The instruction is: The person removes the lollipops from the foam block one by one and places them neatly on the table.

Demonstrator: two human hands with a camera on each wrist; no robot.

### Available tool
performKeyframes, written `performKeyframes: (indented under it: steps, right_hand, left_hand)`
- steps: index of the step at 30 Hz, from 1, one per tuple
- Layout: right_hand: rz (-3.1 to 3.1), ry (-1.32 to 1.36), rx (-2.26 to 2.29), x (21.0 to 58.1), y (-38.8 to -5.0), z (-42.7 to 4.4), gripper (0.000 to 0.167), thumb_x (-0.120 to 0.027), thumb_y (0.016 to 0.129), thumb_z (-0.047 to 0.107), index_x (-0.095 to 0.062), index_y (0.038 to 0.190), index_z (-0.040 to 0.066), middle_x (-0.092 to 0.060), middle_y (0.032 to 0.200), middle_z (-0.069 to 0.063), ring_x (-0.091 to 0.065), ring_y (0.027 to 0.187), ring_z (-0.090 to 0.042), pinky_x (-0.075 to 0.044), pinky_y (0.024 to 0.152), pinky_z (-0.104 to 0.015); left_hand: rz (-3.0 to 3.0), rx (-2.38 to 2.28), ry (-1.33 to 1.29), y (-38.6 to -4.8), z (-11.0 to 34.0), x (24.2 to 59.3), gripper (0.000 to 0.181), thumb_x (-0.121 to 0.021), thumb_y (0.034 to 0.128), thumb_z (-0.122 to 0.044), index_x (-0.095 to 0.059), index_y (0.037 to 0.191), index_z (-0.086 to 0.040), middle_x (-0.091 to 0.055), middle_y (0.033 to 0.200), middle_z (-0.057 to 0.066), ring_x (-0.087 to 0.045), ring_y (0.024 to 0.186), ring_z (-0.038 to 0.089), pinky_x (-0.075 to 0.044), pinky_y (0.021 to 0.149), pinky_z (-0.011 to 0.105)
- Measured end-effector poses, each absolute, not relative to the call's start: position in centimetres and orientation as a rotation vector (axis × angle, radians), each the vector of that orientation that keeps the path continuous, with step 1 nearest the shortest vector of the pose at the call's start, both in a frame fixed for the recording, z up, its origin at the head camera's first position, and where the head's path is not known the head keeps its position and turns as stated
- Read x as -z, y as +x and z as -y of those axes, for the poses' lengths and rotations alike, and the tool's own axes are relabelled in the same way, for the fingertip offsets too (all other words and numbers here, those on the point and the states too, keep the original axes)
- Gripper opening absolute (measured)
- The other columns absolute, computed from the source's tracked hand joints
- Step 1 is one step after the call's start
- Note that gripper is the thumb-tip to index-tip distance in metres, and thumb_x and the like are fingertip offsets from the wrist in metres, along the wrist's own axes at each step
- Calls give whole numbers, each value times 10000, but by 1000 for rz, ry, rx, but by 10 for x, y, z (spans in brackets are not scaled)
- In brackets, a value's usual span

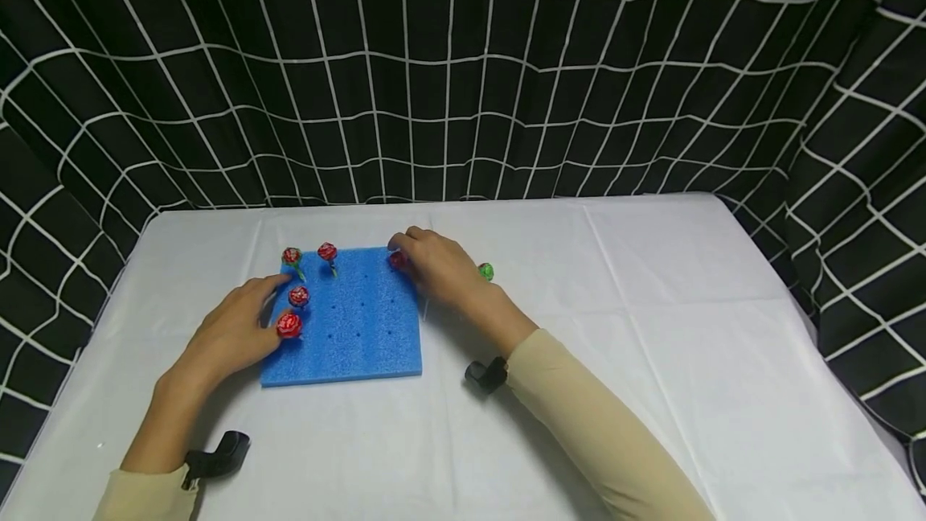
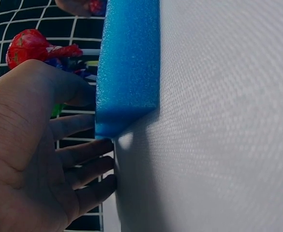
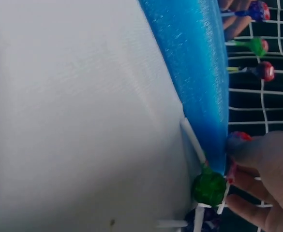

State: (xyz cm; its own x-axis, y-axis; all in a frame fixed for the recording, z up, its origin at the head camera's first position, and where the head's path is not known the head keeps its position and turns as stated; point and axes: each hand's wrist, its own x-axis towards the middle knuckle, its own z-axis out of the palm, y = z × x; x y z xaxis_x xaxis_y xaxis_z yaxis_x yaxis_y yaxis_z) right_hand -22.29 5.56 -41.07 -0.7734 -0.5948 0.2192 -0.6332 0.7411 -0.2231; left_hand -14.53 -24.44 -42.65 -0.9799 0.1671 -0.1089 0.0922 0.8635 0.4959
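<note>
A blue foam board (image 1: 354, 352) dotted with small holes lies flat on the table. Along its left side and far edge stand several wrapped lollipops, among them a red lollipop (image 1: 289, 325) at the front and another red lollipop (image 1: 327, 251) at the back. My left hand (image 1: 235, 332) rests against the board's left edge, fingers extended, thumb beside the front lollipop (image 2: 27, 48). At the far right corner my right hand (image 1: 441, 264) pinches a red-wrapped lollipop (image 1: 398, 260) over the board; its stick is mostly hidden by the fingers.
Right of the board, partly behind my right wrist, lies a green lollipop (image 3: 209, 188). A dark blue lollipop (image 3: 209, 221) and further white sticks lie close to it. White cloth covers the table (image 1: 615, 384), and a black curtain with white grid lines (image 1: 448, 87) hangs behind.
</note>
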Motion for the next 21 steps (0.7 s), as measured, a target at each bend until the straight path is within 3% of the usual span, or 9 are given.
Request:
performKeyframes:
  steps: [12, 21]
  right_hand:
    - [2654, 890, -913, 405, -210, -72, 259, -704, 1014, 161, -668, 1256, 77, -738, 1199, -73, -743, 1124, -212, -607, 1029, -387]
    - [2521, 730, -1353, 398, -194, -96, 269, -727, 991, 106, -653, 1237, 27, -772, 1151, -132, -770, 1040, -254, -661, 915, -404]
  left_hand:
    - [-2889, -740, 194, -145, 244, 427, 739, -637, 897, -147, -422, 1595, -38, -437, 1616, 306, -377, 1498, 563, -339, 1157, 796]
    - [-2885, -735, 192, -145, 244, 427, 751, -633, 883, -127, -417, 1596, -34, -437, 1612, 311, -380, 1492, 569, -343, 1151, 799]
